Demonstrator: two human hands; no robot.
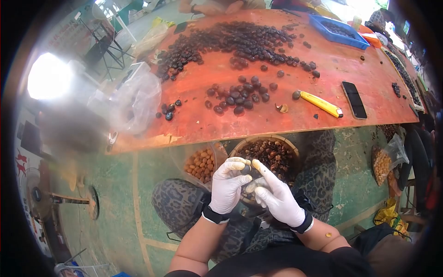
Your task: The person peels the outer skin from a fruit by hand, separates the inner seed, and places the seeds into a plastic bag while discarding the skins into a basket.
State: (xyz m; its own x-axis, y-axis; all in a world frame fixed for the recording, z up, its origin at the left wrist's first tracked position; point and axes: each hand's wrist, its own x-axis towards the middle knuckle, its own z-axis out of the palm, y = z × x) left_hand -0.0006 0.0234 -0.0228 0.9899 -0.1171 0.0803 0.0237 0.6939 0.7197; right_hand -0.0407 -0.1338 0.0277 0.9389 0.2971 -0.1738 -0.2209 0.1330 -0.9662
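My left hand (227,184), in a white glove with yellow-stained fingertips, pinches a dark round nut (246,170) between thumb and fingers. Close against it is my right hand (279,198), gloved the same way, its index finger pointing at the nut and its thumb and other fingers curled. I cannot tell what the curled fingers hold. Below both hands, a round basket (234,152) holds brown shell pieces (273,156). To its left, a clear container holds peeled orange-tan kernels (200,165).
On the red table (184,122) lie a large heap of dark nuts (217,41), a smaller group (240,96), a yellow utility knife (320,104), a phone (354,100) and a blue tray (318,23). A clear plastic bag (140,99) hangs at the left. Another person's arms (214,7) rest at the far edge.
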